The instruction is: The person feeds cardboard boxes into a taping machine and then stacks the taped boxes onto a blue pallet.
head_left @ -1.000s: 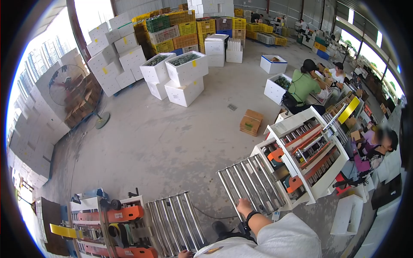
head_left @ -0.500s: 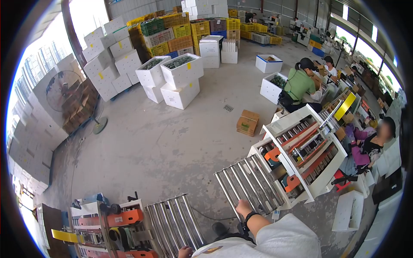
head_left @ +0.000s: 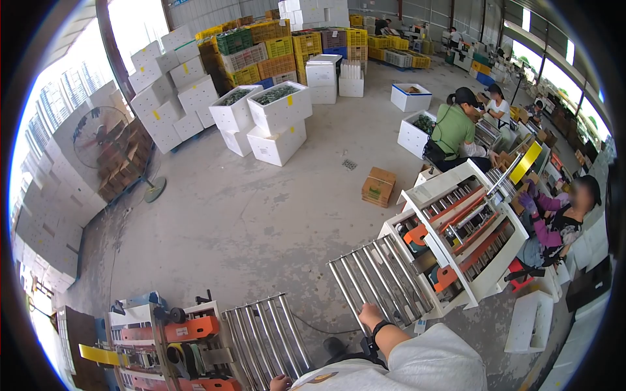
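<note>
My right hand [head_left: 370,317], with a dark band on its wrist, lies on the near end of the right roller conveyor [head_left: 381,277]. Its fingers are curled round the end roller. At the bottom edge, my left hand [head_left: 281,383] is beside the last roller of the left roller conveyor [head_left: 266,335]; it is cut off by the frame, and its grip does not show. No box lies on either set of rollers. The right rollers lead into a white carton-sealing machine [head_left: 456,238] with orange parts, and the left ones join a similar machine [head_left: 173,345].
Folded-looking brown cartons [head_left: 379,187] stand on the floor ahead. White foam boxes [head_left: 280,107] holding green produce are stacked behind. A fan [head_left: 98,137] stands at left. A co-worker in green [head_left: 454,133] and one in purple sleeves [head_left: 554,228] work beyond the right machine.
The view has shifted slightly. The co-worker in purple sleeves has raised their gloved hands, and the one in green has moved their arms. My hands have stayed in place.
</note>
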The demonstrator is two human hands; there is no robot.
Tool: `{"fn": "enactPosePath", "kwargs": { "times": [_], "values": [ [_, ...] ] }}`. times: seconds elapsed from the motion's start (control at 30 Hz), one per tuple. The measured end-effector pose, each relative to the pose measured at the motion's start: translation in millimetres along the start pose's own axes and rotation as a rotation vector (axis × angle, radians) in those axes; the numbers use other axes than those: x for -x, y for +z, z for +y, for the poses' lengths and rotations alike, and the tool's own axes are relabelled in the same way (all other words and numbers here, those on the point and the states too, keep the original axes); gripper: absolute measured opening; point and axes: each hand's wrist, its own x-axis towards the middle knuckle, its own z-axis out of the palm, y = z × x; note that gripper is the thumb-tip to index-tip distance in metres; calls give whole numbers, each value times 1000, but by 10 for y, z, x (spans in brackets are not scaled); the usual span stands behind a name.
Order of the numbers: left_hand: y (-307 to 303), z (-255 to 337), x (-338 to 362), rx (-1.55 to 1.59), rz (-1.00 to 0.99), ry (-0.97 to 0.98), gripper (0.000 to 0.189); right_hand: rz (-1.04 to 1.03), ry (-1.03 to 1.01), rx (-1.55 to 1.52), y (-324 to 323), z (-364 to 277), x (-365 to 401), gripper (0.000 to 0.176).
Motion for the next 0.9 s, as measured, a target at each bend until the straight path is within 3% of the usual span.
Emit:
{"fn": "enactPosePath", "kwargs": {
  "times": [0.27, 0.4, 0.47, 0.5, 0.57, 0.6, 0.67, 0.77, 0.9],
  "values": [
    [-7, 149, 118, 48, -80, 23, 55, -107, -13, 29, -75, -57, 41, 40],
    [-6, -208, -204, -21, -47, 55, 49, -129, -56, 16, -145, -84, 109, 39],
    [-80, -568, -540, -377, -167, 686, 40, -140, -53, 24, -132, -77, 103, 40],
    [-67, -578, -541, -377, -167, 686, 40, -127, -61, 18, -115, -66, 92, 40],
    [-16, -540, -467, 54, -169, 235, 33, -115, -69, 12, -95, -51, 85, 40],
    [10, -485, -391, 54, -169, 236, 33, -105, -79, 13, -93, -47, 89, 39],
    [13, -170, -73, 58, -56, 57, 32, -94, -90, 13, -89, -45, 90, 38],
    [23, -290, -150, 53, -10, 169, 32, -74, -101, -2, -78, -50, 85, 36],
    [1, -259, -126, 51, -48, 117, 32, 8, -110, 21, 9, -40, 86, 34]
  ]
}}
